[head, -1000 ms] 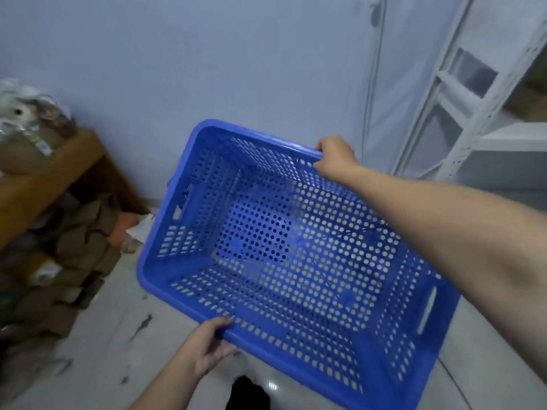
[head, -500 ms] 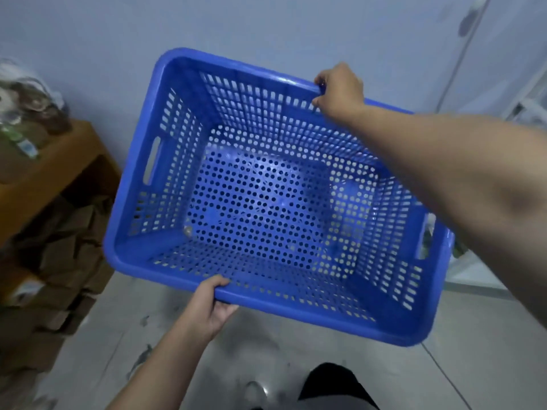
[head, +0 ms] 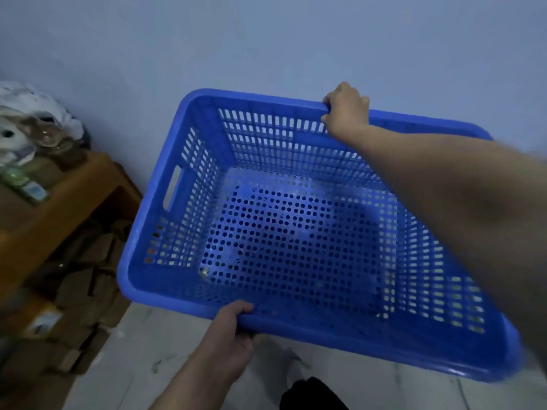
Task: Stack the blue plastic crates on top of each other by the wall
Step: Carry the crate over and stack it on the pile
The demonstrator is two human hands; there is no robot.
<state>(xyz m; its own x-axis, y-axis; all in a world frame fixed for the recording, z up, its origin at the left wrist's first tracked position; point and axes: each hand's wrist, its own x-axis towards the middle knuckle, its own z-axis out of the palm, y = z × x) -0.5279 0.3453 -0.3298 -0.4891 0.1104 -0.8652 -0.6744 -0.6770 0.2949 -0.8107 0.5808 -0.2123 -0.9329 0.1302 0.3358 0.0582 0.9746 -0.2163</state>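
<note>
One blue plastic crate point(head: 296, 238), perforated and with nothing inside, fills the middle of the head view, held above the floor close to the pale wall point(head: 266, 39). My left hand point(head: 233, 335) grips its near rim from below. Across the crate, my right hand point(head: 344, 109) is closed over the far rim, the forearm lying over the opening. A slot handle shows in the crate's left end wall. No second crate is visible.
A brown wooden table point(head: 74, 196) stands at the left against the wall, with bags and bottles on top and cardboard boxes point(head: 77, 291) piled beneath. Pale tiled floor point(head: 148, 350) lies below the crate. A dark shoe point(head: 310, 395) shows at the bottom edge.
The crate has swung round from a tilted, diagonal pose to lie nearly level and closer to the wall. The white shelving at the right has left the view. Both hands keep their grips.
</note>
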